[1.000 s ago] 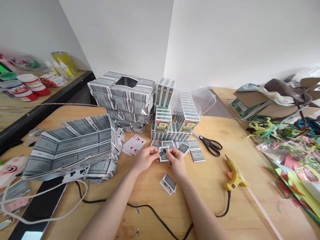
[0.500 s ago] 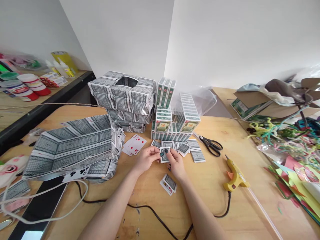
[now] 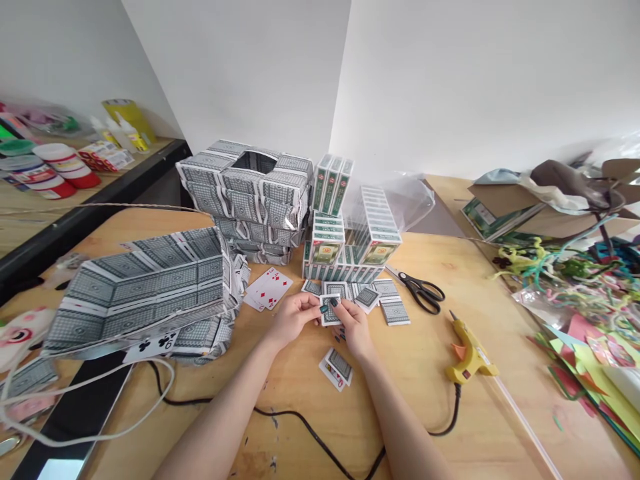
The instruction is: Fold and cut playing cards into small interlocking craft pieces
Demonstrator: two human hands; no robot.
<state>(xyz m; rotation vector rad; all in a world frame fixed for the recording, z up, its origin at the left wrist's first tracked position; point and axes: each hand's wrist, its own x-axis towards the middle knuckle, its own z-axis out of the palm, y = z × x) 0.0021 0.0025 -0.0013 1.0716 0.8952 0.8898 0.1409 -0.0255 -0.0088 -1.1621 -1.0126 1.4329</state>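
Observation:
Between my two hands a grey-backed playing card (image 3: pixel 330 316) is held up, its patterned back towards me. My left hand (image 3: pixel 299 316) pinches its left side, and my right hand (image 3: pixel 353 325) grips it from the right with the thumb on its back. Whether more than one card is in the grip, I cannot tell. Just beyond the hands lie several face-down cards (image 3: pixel 395 311). Nearer to me, a small group of overlapping cards (image 3: pixel 339 369) rests on the table. Some face-up diamond cards (image 3: pixel 270 288) lie left of my left hand.
Structures of folded cards (image 3: pixel 245 183) and an open card-covered shape (image 3: pixel 160 287) stand left. Boxed decks (image 3: pixel 327 250) are stacked behind. Scissors (image 3: pixel 423 291) and a yellow glue gun (image 3: pixel 470 353) lie right, its black cord crossing under my arms. Coloured paper (image 3: pixel 590 360) sits far right.
Both hands stay almost in place on the card. My right hand's lower fingers have shifted slightly; the rest of the table looks the same.

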